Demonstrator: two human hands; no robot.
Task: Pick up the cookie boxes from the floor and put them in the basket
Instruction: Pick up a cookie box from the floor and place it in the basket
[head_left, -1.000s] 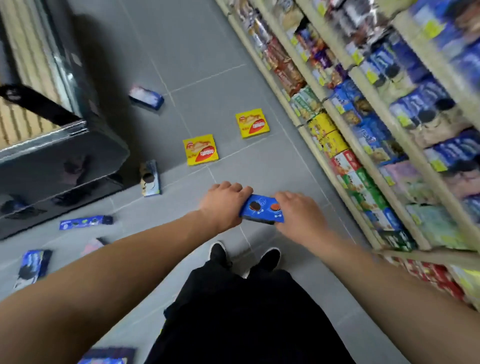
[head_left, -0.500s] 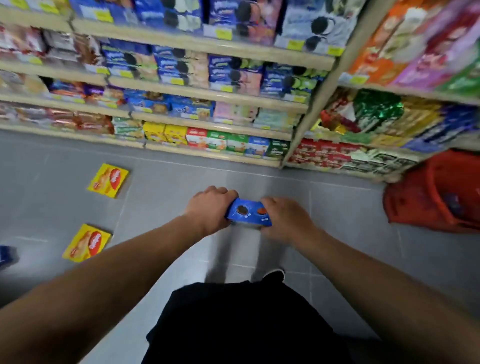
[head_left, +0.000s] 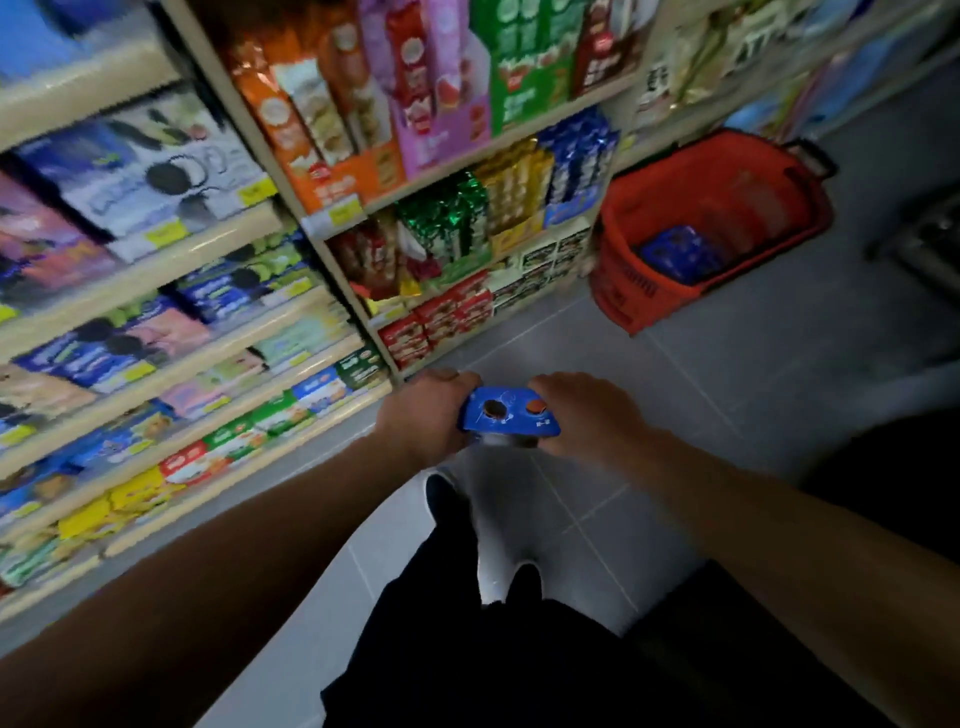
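A small blue cookie box (head_left: 506, 415) with a dark and an orange cookie printed on it is held flat in front of me, above the grey floor. My left hand (head_left: 423, 415) grips its left end and my right hand (head_left: 587, 415) grips its right end. The red plastic basket (head_left: 748, 150) stands on the floor at the upper right, beside the shelves, well ahead of both hands. A blue cookie pack (head_left: 678, 254) lies inside it.
Store shelves (head_left: 291, 343) packed with snack boxes run along the left and top. Grey tiled floor (head_left: 727, 395) lies between my hands and the basket. My black-clad legs and shoes (head_left: 441, 499) are below. A dark object (head_left: 930, 239) stands at the right edge.
The view has swung right: the yellow boxes on the floor have left the frame and the red basket has come closer and more central. Both hands keep holding the blue box.
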